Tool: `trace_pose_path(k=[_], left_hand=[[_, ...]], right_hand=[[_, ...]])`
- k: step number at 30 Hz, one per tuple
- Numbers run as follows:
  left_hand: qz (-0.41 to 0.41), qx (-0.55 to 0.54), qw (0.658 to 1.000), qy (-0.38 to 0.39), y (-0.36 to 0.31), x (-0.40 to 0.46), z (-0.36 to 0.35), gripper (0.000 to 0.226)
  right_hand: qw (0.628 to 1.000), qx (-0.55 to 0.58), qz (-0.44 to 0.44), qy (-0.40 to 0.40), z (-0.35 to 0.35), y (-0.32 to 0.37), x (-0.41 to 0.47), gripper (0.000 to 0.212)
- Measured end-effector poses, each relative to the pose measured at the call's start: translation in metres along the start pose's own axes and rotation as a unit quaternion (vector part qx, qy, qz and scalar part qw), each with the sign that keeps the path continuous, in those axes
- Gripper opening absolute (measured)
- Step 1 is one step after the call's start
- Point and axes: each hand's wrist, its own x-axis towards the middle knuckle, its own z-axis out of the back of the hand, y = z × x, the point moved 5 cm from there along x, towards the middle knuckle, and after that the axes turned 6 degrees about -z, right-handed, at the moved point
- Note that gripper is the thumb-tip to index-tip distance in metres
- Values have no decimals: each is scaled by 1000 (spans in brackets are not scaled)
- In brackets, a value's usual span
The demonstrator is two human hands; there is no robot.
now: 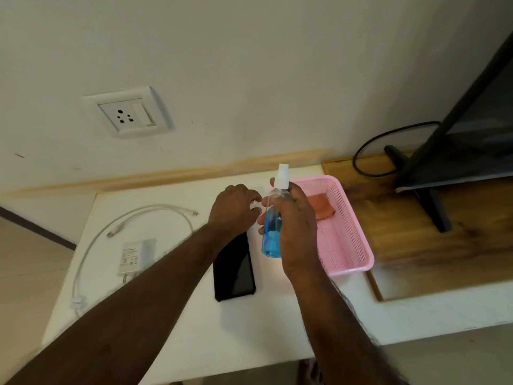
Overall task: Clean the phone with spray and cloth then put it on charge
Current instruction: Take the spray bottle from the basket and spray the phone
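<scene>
Though perhaps tilted, bottle [272, 229] nozzle-up.

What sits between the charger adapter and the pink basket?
In the head view, the black phone lies between the charger adapter and pink basket, with the forearms crossing above.

Small dark print can be made out on the face of the white charger adapter [136, 257], lying to the left of the black phone [234, 269] on the tabletop [177, 323], but it is too blurred to be read. No other text is seen.
</scene>
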Motion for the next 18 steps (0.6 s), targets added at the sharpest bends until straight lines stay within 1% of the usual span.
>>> trace_pose_path(k=[3,4,6,7,8,10,11,12,13,16,18], left_hand=[[5,28,999,24,1,1,-6,26],[4,29,999,26,1,0,-5,29],[9,32,999,21,1,-6,-2,47],[23,31,999,4,3,-12,2,56],[49,36,998,-29,5,-21,7,61],[118,72,985,-99,8,-49,19,63],[143,98,979,-111,8,-65,22,65],[159,116,975,-102,6,-80,22,69],[173,123,974,-74,4,-94,19,73],[227,140,963,29,0,-123,4,90],[252,146,955,55,-2,-130,0,99]], right_hand=[[1000,-9,-10,8,-3,-2,-2,14],[1000,-13,-13,9,-4,-3,-3,14],[1000,-16,-15,13,-4,-3,-3,16],[1000,-17,-16,16,-4,-3,-2,17],[999,-15,-22,18,-4,-3,-1,15],[999,0,-41,29,-4,-5,1,7],[999,1,-39,29,-5,-5,1,7],[999,-6,-33,27,-6,-5,0,8],[999,-11,-28,28,-7,-5,-1,10],[998,-35,-24,42,-11,-5,-5,16],[997,-52,-16,47,-11,-4,-8,18]])
